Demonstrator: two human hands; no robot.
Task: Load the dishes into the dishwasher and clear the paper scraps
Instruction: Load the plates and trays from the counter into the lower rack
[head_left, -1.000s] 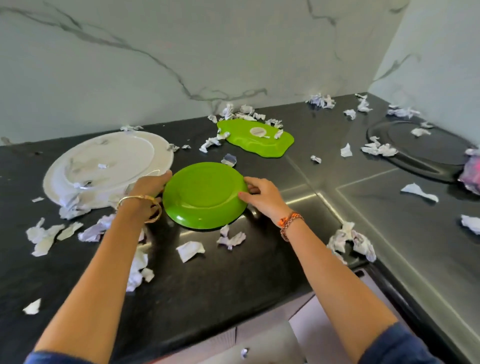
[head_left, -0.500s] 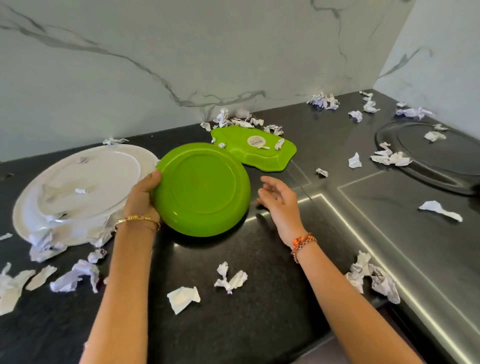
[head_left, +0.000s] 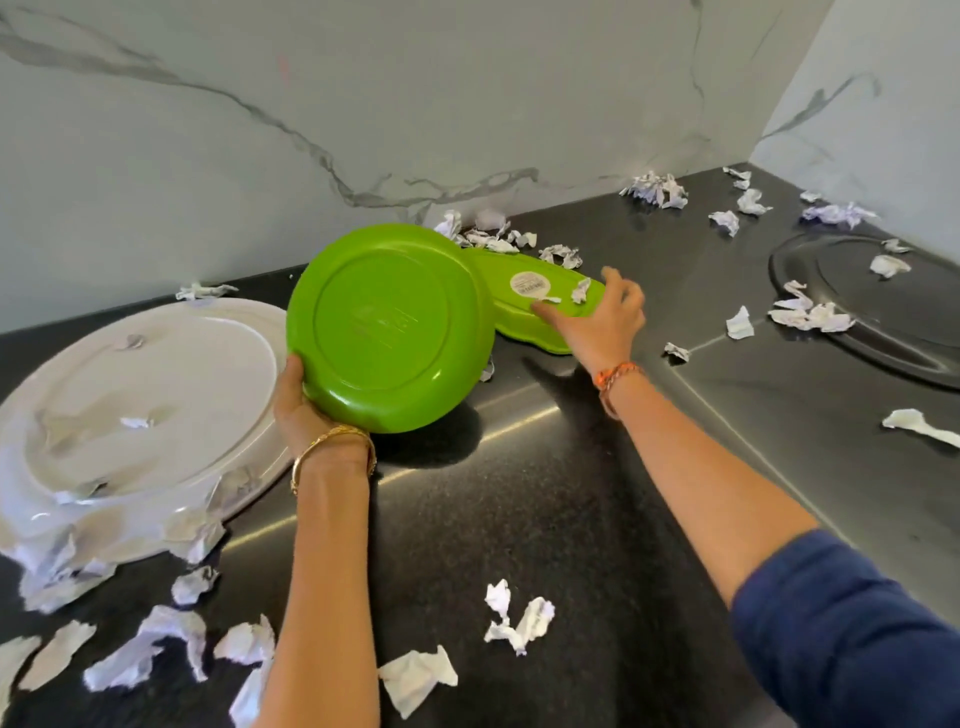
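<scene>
Lifted higher now, round green plate (head_left: 389, 327) tilts in left hand (head_left: 298, 405) grasp; right hand (head_left: 597, 322) (fingers spread loose) touches the leaf-shaped green dish (head_left: 540, 306).

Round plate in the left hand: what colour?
Bright green round plate, underside showing, clearest in the head view.

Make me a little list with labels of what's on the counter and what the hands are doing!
left hand: grips the round green plate, tilted up off the counter
right hand: reaching over the wavy green dish, blurred
white platter: flat, at the left
black tray: flat, at the right
paper scraps: scattered over the black counter
</scene>
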